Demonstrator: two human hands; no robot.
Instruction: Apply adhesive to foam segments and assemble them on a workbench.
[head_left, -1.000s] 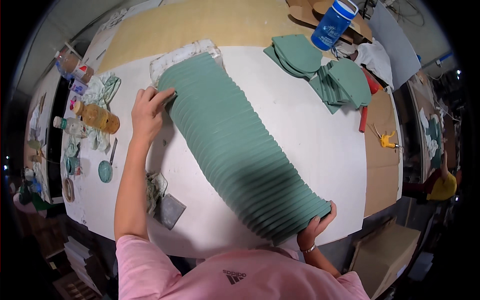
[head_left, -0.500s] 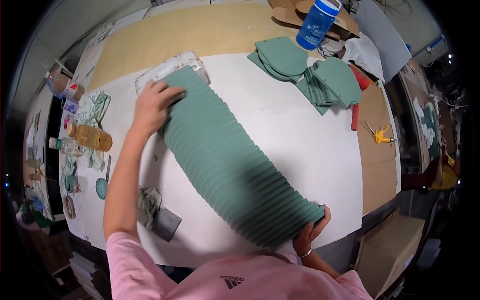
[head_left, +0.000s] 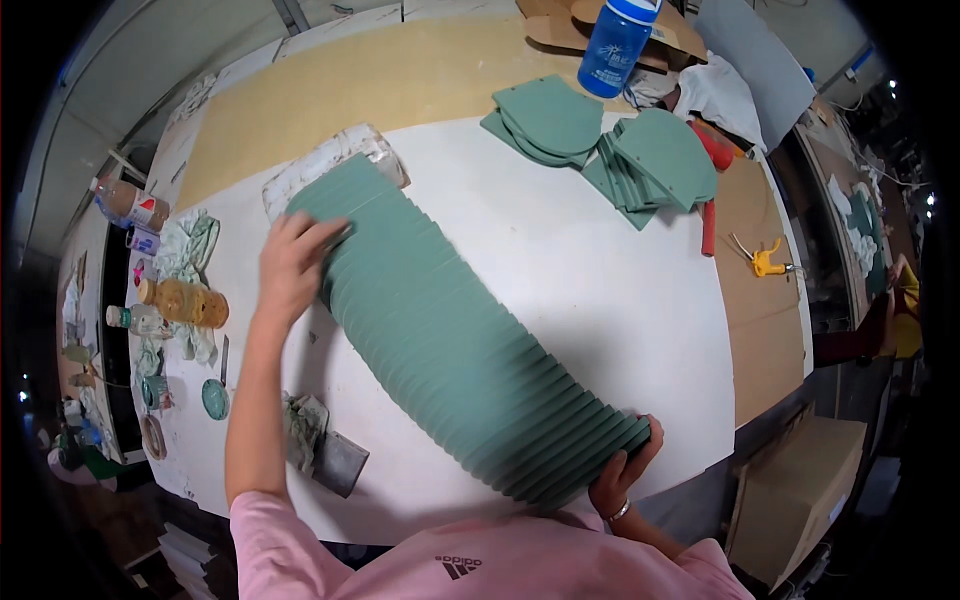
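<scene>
A long, fanned row of overlapping green panels [head_left: 430, 310] runs slantwise over the white tabletop, from the far left down to the near right. My left hand [head_left: 292, 262] lies at the row's left edge near its far end, with fingers stretched out over the panels. Its thumb is partly hidden. At the near right end, my right hand [head_left: 628, 478] is wrapped round the last panels, thumb on one side and fingers on the other. The far end rests on or against a stained white block [head_left: 375, 152]; which of these I cannot tell.
Loose rounded green panels [head_left: 560, 120] lie at the far right, beside a blue water bottle [head_left: 612, 50]. Bottles [head_left: 185, 303] and rags [head_left: 185, 245] line the left side. A dark grey block [head_left: 340, 465] sits near the front edge. A yellow trigger tool [head_left: 766, 262] lies on the right.
The whole view has shifted slightly. My left hand has slid a little toward me along the panels' left edge. My right hand keeps its hold on the near end.
</scene>
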